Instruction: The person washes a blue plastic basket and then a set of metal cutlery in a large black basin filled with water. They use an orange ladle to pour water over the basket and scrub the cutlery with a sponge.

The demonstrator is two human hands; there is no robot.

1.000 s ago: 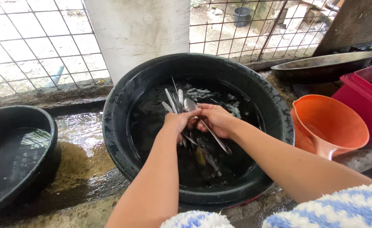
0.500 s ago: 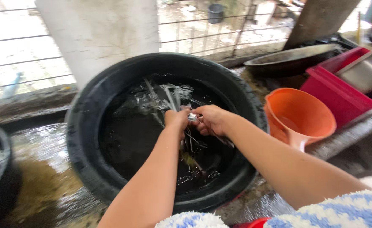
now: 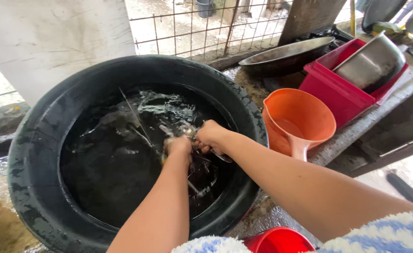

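hands [image 3: 194,143] rinsing spoons [image 3: 187,132] in basin [image 3: 33,154]

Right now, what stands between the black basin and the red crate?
In the head view, an orange dipper stands between the black basin and the red crate, on the wet ledge.

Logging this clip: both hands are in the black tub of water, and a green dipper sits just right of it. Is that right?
Not quite. The dipper is orange, not green, as the head view shows. Both hands, left and right, are in the black tub of water.
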